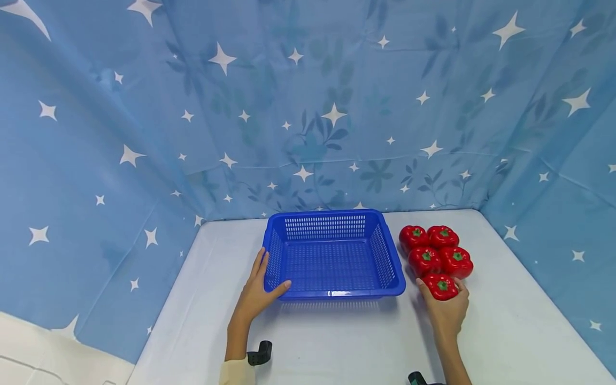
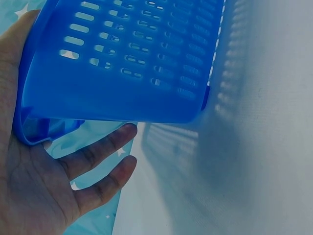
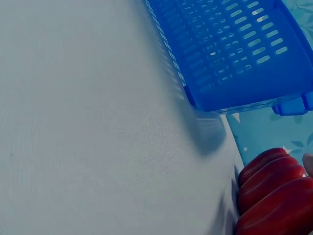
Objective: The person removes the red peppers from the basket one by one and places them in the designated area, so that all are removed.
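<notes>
My left hand (image 1: pixel 255 295) rests on the front left corner of a blue plastic basket (image 1: pixel 332 293), thumb along the front rim and straight fingers along the left side. In the left wrist view the palm of the left hand (image 2: pixel 41 191) lies against the rim of the basket (image 2: pixel 112 98), two fingers extended past it. My right hand (image 1: pixel 448 313) grips the nearest red bell pepper (image 1: pixel 441 287), thumb on its left and fingers on its right. Red peppers (image 3: pixel 279 208) show at the right wrist view's lower right, most of that hand being out of frame.
Several more red bell peppers (image 1: pixel 426 260) with green stems sit grouped behind the held one, right of the basket. The basket has slotted walls and a bare mesh floor. A white table (image 1: pixel 337 342) carries everything, with a blue starry curtain (image 1: pixel 308 107) around its back and sides.
</notes>
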Available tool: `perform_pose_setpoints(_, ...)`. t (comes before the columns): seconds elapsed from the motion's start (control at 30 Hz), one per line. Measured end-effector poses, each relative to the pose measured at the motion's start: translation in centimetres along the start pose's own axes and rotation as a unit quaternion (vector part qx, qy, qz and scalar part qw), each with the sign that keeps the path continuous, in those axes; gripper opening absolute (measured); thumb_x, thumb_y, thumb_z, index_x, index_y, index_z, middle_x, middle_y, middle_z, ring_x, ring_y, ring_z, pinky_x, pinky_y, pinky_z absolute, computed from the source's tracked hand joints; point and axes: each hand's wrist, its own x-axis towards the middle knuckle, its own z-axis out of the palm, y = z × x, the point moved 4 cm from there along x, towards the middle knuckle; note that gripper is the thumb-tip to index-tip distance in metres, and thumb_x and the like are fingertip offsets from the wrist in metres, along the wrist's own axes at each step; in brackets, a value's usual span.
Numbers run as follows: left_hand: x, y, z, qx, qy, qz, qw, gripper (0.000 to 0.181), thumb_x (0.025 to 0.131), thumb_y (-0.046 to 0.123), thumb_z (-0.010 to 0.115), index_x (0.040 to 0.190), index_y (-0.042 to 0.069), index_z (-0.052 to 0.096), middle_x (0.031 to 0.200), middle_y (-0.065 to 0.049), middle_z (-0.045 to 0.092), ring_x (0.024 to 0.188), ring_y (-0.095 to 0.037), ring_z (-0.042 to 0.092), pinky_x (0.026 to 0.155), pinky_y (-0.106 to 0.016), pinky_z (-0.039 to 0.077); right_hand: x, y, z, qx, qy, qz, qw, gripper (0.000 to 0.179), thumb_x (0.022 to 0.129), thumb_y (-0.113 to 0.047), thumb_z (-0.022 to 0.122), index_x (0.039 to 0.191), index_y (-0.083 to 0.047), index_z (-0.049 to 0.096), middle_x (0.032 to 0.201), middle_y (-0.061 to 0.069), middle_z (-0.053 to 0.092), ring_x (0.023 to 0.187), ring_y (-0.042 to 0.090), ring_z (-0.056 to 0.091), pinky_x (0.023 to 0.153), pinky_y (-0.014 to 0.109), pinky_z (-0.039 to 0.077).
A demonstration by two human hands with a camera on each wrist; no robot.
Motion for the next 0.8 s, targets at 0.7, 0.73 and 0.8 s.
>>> perform_pose_setpoints(0.7,2.3,0.4,0.7,0.027,-0.007,-0.002,0.9996,0.108,0.078,0.072,0.062,0.159,0.024,0.009,0.166,0.008,-0.003,0.147,-0.044,0.023,0.105,-0.072,0.033,2.4,2.3,-2.0,-0.054,-0.041,0.111,0.9915,0.12,0.081,-0.068,0.06,0.154,-0.009,-0.014,0.157,0.032,-0.003,0.146,0.05,0.005,0.112,0.067,0.021)
perform_pose_setpoints(0.73,2.3,0.3,0.7,0.029,-0.006,-0.003,0.9996,0.108,0.078,0.073,0.062,0.159,0.024,0.009,0.166,0.008,-0.003,0.147,-0.044,0.023,0.105,-0.072,0.033,2.4,2.3,-2.1,-0.052,-0.04,0.111,0.9917,0.12,0.081,-0.069,0.059,0.154,-0.009,-0.015,0.157,0.031,-0.004,0.146,0.05,0.004,0.112,0.067,0.02)
perform_pose_setpoints(0.8,2.3,0.3,0.7,0.036,-0.006,-0.006,0.9993,0.108,0.078,0.073,0.061,0.159,0.024,0.009,0.166,0.008,-0.003,0.146,-0.045,0.024,0.104,-0.072,0.033,2.2,1.9,-2.4,-0.059,-0.018,0.096,0.9935,0.119,0.081,-0.069,0.059,0.155,-0.01,-0.013,0.157,0.03,-0.003,0.146,0.049,0.005,0.112,0.068,0.02)
